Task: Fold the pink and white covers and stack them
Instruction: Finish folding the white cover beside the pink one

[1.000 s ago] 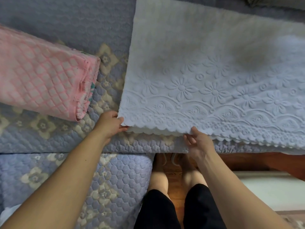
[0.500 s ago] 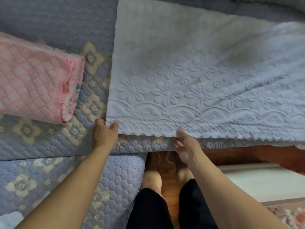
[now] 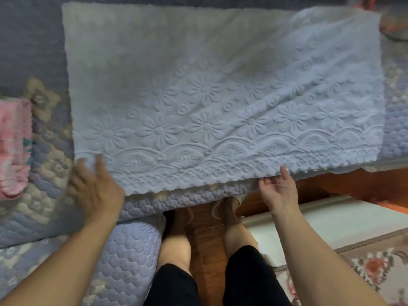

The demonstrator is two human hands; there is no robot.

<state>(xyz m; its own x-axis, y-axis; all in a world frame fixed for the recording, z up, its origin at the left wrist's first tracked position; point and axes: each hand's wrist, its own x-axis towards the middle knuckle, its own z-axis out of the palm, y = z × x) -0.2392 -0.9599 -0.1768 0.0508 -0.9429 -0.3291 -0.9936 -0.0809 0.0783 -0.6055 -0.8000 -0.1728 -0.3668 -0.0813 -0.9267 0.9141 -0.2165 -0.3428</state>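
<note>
Flanking white cover (image 3: 220,96): pink cover (image 3: 13,149)

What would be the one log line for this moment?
white cover: flat on bed | left hand: on near-left corner | right hand: at near edge | pink cover: folded, left

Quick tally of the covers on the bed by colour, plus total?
White embossed floral cover with scalloped edge, spread flat: 1
Pink folded cover, at the left edge, partly out of view: 1
Total: 2
</note>
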